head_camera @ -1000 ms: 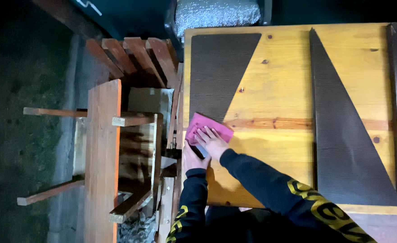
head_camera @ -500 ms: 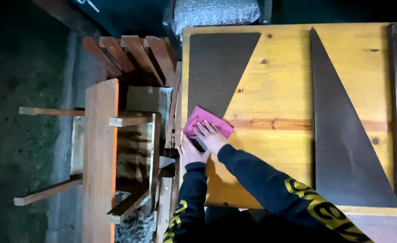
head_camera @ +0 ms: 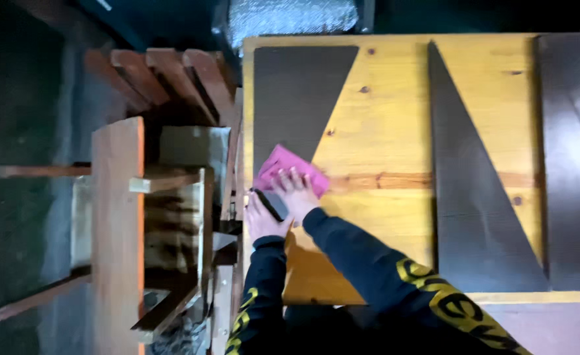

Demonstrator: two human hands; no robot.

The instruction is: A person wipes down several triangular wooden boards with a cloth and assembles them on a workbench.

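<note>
My right hand point(head_camera: 298, 196) presses flat on a pink cloth point(head_camera: 278, 163), which lies on the yellow wooden panel point(head_camera: 382, 131) at the lower tip of a dark triangular patch point(head_camera: 293, 92). Just beside it, at the panel's left edge, my left hand point(head_camera: 258, 223) grips a small black object point(head_camera: 273, 204). The two hands touch each other. Both arms are in black sleeves with yellow print.
A second, long dark triangle point(head_camera: 474, 217) and a dark strip point(head_camera: 572, 158) cover the right part of the panel. Left of the panel stand a wooden frame with a plank point(head_camera: 116, 230) and several reddish boards point(head_camera: 165, 75). A silvery bag point(head_camera: 290, 16) lies beyond the far edge.
My right hand has slid the pink cloth a little away from me, toward the dark triangle. The left hand has stayed at the panel's edge.
</note>
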